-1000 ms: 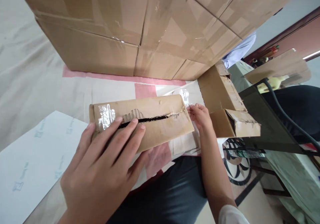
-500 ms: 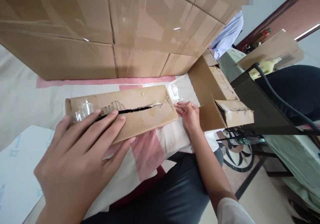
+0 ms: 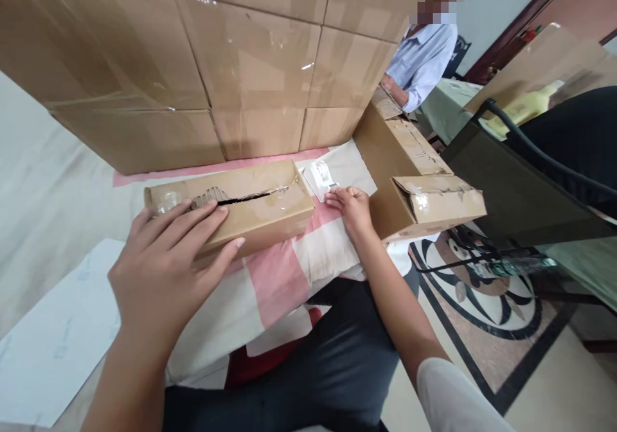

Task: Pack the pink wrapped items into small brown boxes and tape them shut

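A long cardboard box (image 3: 270,220) lies on the pink and white cloth (image 3: 279,278), with a torn dark slit along its top and clear tape at its left end. My left hand (image 3: 168,258) rests on the box's left part, fingers spread across the top and thumb at the near side. Just right of the box, a small white tape dispenser (image 3: 319,178) stands on the cloth. My right hand (image 3: 351,207) is at the dispenser's near right corner, with fingers drawn together; anything between them is too small to make out.
Large taped cartons (image 3: 260,59) rise behind the box. An open carton (image 3: 400,210) stands at the right, near a dark chair (image 3: 506,181). A person in a light shirt (image 3: 424,59) is beyond. White paper (image 3: 62,335) lies at left.
The view has shifted, showing more of the person beyond and the floor. The white dispenser now shows fully beside the box, with my right hand against its corner. My left hand stays on the box.
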A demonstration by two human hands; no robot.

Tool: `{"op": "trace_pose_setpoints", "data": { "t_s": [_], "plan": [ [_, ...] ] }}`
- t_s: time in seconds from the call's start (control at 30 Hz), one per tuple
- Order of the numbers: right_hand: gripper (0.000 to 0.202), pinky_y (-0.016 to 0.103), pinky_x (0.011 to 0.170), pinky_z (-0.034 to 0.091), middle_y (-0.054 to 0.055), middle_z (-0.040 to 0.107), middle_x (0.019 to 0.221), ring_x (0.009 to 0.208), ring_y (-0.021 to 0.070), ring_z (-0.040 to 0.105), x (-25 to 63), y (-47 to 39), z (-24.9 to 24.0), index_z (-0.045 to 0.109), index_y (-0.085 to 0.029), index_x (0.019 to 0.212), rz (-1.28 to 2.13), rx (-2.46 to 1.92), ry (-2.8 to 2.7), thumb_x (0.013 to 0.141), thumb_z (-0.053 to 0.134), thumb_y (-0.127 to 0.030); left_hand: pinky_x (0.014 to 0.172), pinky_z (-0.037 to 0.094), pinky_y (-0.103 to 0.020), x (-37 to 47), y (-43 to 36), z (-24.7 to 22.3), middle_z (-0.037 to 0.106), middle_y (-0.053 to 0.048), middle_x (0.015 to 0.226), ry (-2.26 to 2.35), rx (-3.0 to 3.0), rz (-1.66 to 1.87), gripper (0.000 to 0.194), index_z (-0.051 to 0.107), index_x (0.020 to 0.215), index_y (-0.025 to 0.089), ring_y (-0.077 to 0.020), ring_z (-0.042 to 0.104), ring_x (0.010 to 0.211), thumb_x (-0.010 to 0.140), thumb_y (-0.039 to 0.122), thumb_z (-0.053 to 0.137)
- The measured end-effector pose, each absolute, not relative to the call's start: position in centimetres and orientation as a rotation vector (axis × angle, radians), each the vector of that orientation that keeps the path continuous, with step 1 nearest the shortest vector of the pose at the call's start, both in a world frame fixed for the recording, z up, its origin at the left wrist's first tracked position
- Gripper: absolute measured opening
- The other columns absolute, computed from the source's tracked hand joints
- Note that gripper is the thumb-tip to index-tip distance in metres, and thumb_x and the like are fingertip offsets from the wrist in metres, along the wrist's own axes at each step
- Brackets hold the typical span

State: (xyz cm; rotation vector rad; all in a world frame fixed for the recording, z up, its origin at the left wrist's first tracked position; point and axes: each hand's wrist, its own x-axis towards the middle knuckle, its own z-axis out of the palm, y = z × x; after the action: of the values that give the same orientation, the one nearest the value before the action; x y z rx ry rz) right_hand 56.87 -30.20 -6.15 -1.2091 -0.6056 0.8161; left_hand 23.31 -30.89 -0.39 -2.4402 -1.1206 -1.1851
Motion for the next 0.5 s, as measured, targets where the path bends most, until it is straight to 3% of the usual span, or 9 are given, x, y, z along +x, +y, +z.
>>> {"op": "trace_pose_setpoints", "data": {
  "t_s": [0.33, 0.5],
  "plan": [
    [0.055, 0.029, 0.068, 0.068, 0.004, 0.072, 0.082, 0.071, 0.0168, 0.075, 56.59, -30.76, -6.49, 0.031, -0.021, 0.054, 0.776, -1.172, -0.699, 0.07, 0.083, -0.03, 0.106, 0.052, -0.052, 23.64, -30.79, -0.45, 0.077, -0.009, 0.121, -1.082, -2.394, -1.164, 0.041, 0.068, 0.123, 0.022, -0.0359, 0.071, 0.117, 0.085, 0.032, 0.08],
    [0.048, 0.034, 0.073, 0.068, 0.005, 0.073, 0.085, 0.075, 0.019, 0.077, 56.6, -30.99, -6.55, 0.035, -0.021, 0.055, 0.764, -1.135, -0.726, 0.072, 0.079, -0.03, 0.108, 0.051, -0.052, 23.62, -30.81, -0.55, 0.076, -0.007, 0.124, -1.092, -2.397, -1.146, 0.046, 0.066, 0.128, 0.023, -0.0357, 0.07, 0.118, 0.085, 0.031, 0.079]
  ]
}}
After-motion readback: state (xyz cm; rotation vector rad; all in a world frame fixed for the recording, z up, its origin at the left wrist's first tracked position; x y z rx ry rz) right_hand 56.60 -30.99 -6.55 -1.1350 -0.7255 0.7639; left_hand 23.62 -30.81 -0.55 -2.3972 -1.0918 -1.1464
